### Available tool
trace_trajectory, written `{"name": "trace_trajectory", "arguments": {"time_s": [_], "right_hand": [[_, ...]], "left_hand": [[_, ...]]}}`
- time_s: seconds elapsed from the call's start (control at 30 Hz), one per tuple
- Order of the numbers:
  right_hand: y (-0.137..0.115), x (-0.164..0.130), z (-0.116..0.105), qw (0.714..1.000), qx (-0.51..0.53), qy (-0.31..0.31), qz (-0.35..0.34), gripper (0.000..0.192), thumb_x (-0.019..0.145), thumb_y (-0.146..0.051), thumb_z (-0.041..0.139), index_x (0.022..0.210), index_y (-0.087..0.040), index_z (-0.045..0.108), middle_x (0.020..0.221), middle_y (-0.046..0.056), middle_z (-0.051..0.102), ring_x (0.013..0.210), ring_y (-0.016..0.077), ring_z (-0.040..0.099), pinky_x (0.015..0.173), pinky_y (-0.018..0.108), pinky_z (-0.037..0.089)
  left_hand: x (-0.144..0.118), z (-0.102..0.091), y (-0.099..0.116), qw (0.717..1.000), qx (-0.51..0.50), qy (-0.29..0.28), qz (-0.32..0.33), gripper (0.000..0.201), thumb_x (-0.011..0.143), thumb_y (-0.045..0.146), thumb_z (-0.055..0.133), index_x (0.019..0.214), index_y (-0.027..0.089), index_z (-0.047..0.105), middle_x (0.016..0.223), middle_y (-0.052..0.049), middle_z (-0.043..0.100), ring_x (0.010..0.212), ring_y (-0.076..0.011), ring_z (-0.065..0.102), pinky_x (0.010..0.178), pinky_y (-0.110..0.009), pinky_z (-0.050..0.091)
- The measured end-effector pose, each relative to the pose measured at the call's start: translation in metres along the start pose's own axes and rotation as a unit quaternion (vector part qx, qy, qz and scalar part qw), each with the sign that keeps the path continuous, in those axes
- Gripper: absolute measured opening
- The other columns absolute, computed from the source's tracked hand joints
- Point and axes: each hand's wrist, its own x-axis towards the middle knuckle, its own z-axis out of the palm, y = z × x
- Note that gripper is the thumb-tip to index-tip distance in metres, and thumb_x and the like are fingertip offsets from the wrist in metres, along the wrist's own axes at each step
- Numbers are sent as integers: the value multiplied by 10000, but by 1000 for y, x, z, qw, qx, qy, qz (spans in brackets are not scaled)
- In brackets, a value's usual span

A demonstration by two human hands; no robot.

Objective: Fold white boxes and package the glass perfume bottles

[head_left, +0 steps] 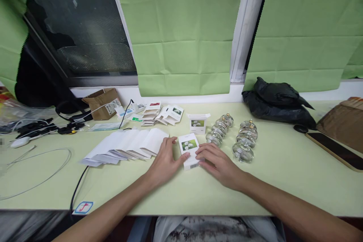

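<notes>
Both hands on small printed carton, flat on table.
Your left hand [166, 159] and right hand [217, 160] pinch the carton [189, 150] from 9 and 3 o'clock; probably light, crushable card, so grip the edges.

Single view, head-worn camera. Position: above the near edge of the pale green table [283, 181], at the wearer's seat. Facing: forward and downward across the tabletop toward the window wall with green blinds [181, 38]. Range: close; both forearms enter from the bottom edge, left hand [166, 162] and right hand [217, 162] at centre frame. Wide lens, edges bowed. No second view; no shared area.
</notes>
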Motion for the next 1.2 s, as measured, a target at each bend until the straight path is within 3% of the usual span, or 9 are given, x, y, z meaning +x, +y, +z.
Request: {"name": "trace_trajectory", "arguments": {"time_s": [0.13, 0.33, 0.5, 0.67, 0.73, 0.83, 0.97, 1.1, 1.2], "right_hand": [[-2, -2, 0, 995, 56, 19, 81, 330, 1040, -229, 613, 1358, -298, 557, 1425, 121, 546, 1312, 281, 586, 1085, 533, 574], [-5, 0, 3, 979, 161, 40, 116, 612, 993, -258, 686, 1532, -333, 405, 1636, 123, 340, 1459, 288, 494, 1127, 500, 571], [-13, 3, -1, 961, 205, 87, 166, 635, 1043, -305, 619, 1590, -323, 298, 1478, 137, 555, 1256, 266, 640, 1032, 480, 611], [-17, 5, -9, 979, 153, 75, 115, 491, 1045, -296, 607, 1509, -294, 446, 1410, 121, 582, 1226, 273, 615, 1035, 449, 585], [-16, 4, -10, 986, 131, 55, 91, 391, 1046, -282, 600, 1429, -299, 522, 1346, 106, 611, 1195, 269, 617, 1021, 439, 585], [-11, 3, -9, 990, 109, 58, 72, 373, 1025, -287, 646, 1381, -303, 536, 1302, 97, 631, 1144, 264, 632, 985, 442, 596], [-3, 0, -5, 982, 124, 115, 81, 407, 990, -346, 713, 1354, -290, 540, 1376, 116, 594, 1254, 280, 607, 988, 455, 609], [-3, 2, -8, 978, 146, 130, 79, 182, 1045, -349, 624, 1211, -276, 642, 1459, 118, 557, 1330, 273, 582, 993, 449, 628], [-4, 3, -11, 978, 135, 138, 74, 217, 1078, -296, 555, 1249, -287, 690, 1453, 116, 578, 1343, 275, 580, 1027, 463, 611]], "left_hand": [[-2, 4, -4, 999, 17, -31, 9, 700, 952, 550, 683, 1529, 234, 441, 1445, -154, 560, 1363, -376, 493, 1086, -571, 458], [-2, -3, 7, 989, -132, -58, 16, 941, 931, 422, 764, 1650, 339, 163, 1572, -159, 458, 1154, -272, 648, 911, -437, 589], [-2, -5, 12, 978, -190, -53, 63, 1057, 873, 349, 830, 1649, 390, 115, 1682, -154, 241, 1149, -247, 651, 951, -435, 609], [-4, -10, 11, 974, -156, -59, 150, 646, 1009, 266, 624, 1577, 332, 324, 1503, -137, 454, 1217, -261, 584, 1006, -451, 561], [-3, -13, 11, 974, -127, -60, 176, 590, 1015, 239, 594, 1556, 310, 368, 1297, -116, 567, 1103, -245, 586, 934, -425, 555], [-1, -18, 11, 974, -101, -74, 188, 481, 990, 233, 627, 1447, 279, 486, 1079, -68, 576, 938, -211, 568, 854, -391, 538], [-1, -13, 6, 975, -112, -72, 177, 380, 969, 243, 683, 1321, 263, 542, 1122, -72, 594, 1001, -218, 610, 892, -404, 555], [-2, -2, -5, 975, -175, -7, 135, 510, 943, 266, 754, 1349, 275, 444, 1249, -82, 601, 995, -191, 672, 895, -409, 605], [-3, 1, -6, 974, -193, 10, 121, 398, 952, 273, 756, 1238, 259, 480, 1371, -104, 577, 1034, -185, 698, 881, -395, 631]]}}
